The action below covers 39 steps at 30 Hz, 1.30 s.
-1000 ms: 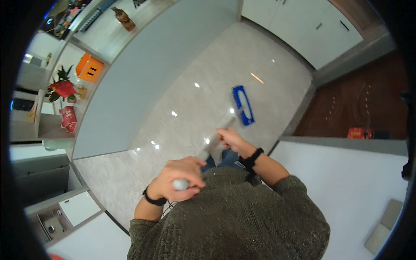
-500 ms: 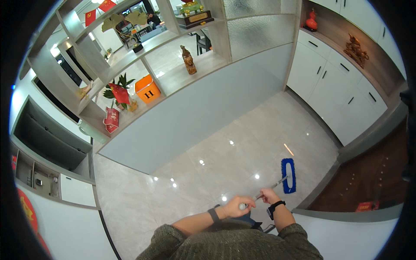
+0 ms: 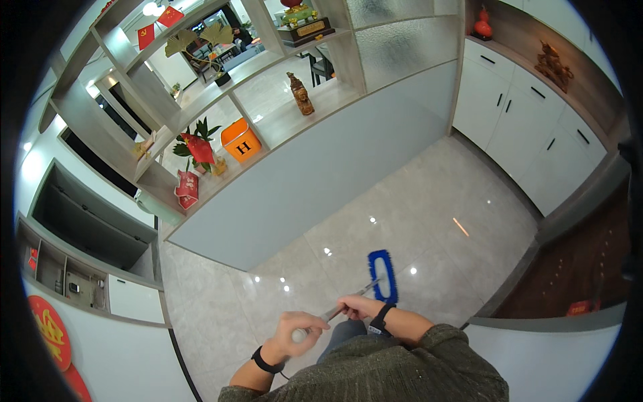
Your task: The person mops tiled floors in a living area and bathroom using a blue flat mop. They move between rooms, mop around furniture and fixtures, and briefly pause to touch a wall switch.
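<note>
A flat mop with a blue fringed head (image 3: 380, 255) rests on the glossy tile floor, a little right of the middle. Its thin grey handle (image 3: 331, 313) slants from the head up toward my body. The rounded top end of the handle sits in my left hand (image 3: 299, 331), whose fingers are closed round it. Lower on the same handle, my right hand (image 3: 357, 307) is also wrapped round it, closer to the mop head. A dark band is on each wrist.
A shelf divider (image 3: 315, 117) with a pale blue-grey base panel (image 3: 321, 174) stands ahead, holding a wooden figurine (image 3: 301, 95), an orange box (image 3: 240, 141) and a plant (image 3: 196, 137). White cabinets (image 3: 529, 120) line the right, above a brown mat (image 3: 569, 254).
The mop head has swept left across the floor. Both my hands have moved left with the handle, still gripping it, and the view has shifted slightly.
</note>
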Each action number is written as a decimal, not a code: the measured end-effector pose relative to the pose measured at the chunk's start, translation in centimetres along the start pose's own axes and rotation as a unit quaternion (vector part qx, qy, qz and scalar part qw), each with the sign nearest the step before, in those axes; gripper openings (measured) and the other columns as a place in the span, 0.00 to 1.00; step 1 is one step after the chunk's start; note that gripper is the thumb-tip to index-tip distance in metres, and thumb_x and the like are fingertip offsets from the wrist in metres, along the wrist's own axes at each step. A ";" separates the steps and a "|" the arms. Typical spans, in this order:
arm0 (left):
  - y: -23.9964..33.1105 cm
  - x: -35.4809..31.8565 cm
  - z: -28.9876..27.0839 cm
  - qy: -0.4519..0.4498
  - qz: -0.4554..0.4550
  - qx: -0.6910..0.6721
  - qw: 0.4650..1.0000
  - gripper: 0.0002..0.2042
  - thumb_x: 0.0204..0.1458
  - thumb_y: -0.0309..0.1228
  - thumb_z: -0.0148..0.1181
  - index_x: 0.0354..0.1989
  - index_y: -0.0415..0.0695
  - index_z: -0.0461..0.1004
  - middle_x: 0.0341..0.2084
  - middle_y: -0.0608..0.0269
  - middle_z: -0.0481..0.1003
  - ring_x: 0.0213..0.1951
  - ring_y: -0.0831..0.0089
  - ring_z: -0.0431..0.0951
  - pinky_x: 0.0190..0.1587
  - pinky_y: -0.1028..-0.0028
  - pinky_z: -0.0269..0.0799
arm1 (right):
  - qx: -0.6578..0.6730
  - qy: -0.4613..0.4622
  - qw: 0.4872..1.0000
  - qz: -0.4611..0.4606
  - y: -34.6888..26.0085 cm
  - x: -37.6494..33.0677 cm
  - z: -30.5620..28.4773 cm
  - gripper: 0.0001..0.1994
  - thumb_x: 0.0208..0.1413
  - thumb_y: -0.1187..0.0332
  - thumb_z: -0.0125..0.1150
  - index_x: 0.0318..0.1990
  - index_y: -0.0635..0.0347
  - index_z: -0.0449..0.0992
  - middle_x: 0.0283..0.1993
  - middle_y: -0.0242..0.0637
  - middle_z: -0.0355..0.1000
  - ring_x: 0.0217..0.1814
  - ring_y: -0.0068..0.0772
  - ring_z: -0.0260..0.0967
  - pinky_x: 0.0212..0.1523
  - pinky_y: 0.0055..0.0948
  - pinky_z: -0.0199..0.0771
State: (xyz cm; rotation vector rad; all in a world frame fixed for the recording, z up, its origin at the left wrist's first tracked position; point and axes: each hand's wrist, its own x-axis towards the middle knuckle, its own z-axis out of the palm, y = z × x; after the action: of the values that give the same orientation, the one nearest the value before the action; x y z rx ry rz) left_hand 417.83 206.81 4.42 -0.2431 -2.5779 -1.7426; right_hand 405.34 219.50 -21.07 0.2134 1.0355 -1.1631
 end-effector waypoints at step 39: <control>-7.1 11.1 22.1 -0.486 0.244 0.006 0.839 0.13 0.45 0.22 0.63 0.38 0.42 0.68 0.41 0.55 0.73 0.55 0.54 0.70 0.59 0.58 0.65 | 0.258 0.435 0.833 -0.224 15.6 -12.7 -19.1 0.15 0.54 0.63 0.50 0.22 0.67 0.68 0.15 0.37 0.61 0.11 0.28 0.52 0.11 0.30 0.49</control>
State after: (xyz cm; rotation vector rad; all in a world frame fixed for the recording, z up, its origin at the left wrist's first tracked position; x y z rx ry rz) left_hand 407.46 225.99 -9.26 -2.0363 -2.5846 -1.6028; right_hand 407.41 246.42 -27.30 1.0537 1.5910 -1.8369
